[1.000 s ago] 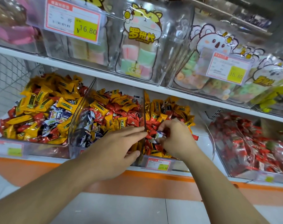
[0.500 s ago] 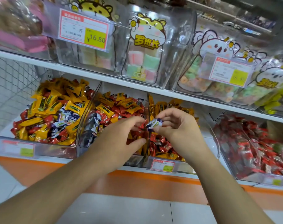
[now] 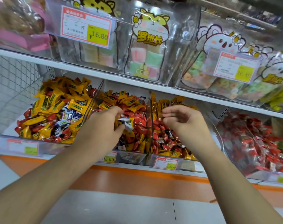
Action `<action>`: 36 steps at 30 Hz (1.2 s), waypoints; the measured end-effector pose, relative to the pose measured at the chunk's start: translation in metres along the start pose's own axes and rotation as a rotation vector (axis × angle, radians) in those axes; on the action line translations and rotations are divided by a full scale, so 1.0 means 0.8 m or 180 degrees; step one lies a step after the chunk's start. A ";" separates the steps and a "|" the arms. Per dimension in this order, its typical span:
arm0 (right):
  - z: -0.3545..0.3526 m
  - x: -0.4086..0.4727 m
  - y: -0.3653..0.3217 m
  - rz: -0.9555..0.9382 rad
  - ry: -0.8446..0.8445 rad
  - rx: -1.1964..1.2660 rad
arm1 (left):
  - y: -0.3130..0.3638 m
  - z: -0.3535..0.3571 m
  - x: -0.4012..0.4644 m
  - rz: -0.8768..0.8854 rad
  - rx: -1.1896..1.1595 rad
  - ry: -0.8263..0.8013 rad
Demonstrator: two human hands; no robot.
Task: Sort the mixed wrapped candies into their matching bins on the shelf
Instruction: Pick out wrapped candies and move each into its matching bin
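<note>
The clear plastic bin at the far left (image 3: 45, 145) holds a heap of mostly yellow wrapped candies with red and white-and-blue ones mixed in, so it looks like one of the piles yet to be separated. Just right of it, over the second clear bin (image 3: 134, 156) of red and yellow sweets, the left hand (image 3: 103, 126) reaches in from below, forearm rising from the lower left, wrist bent forward, fingers curled down. It pinches a small white-and-blue wrapped candy (image 3: 125, 122) between thumb and fingertips, held just above the pile rather than in it; probably it is being lifted out because it does not match the red and yellow around it. A thin transparent divider (image 3: 151, 120) stands between this bin and the third bin (image 3: 176, 163). Over that one the right hand (image 3: 184, 120) hovers, palm turned toward the left hand, fingers loosely bent and spread apart, holding nothing that can be seen. It seems placed ready to pick the next stray piece. At the far right a clear bin of red wrapped candies (image 3: 257, 143) looks already uniform.
</note>
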State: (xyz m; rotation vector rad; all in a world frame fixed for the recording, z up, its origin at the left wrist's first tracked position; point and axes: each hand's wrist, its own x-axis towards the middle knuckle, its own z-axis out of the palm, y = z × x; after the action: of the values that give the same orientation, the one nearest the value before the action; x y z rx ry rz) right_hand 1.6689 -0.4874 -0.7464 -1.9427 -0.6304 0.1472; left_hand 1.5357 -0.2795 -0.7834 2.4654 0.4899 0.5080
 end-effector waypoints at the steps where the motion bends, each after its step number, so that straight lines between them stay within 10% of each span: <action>1: -0.010 0.003 0.009 -0.0005 0.0144 -0.0190 | -0.002 0.001 0.000 -0.0020 0.0166 -0.0081; 20: 0.001 0.008 0.050 -0.0217 -0.0655 -0.2587 | 0.023 0.049 -0.023 0.0986 -0.0128 -0.1029; 36: 0.013 -0.014 -0.014 -0.0379 -0.0328 -0.0963 | 0.029 0.028 -0.017 0.0487 -0.0967 -0.0412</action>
State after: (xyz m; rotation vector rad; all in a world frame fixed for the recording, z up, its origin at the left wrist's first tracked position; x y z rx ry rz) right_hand 1.6510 -0.4809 -0.7434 -2.1908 -0.8755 0.0807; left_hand 1.5398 -0.3135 -0.7901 2.2333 0.1581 0.4438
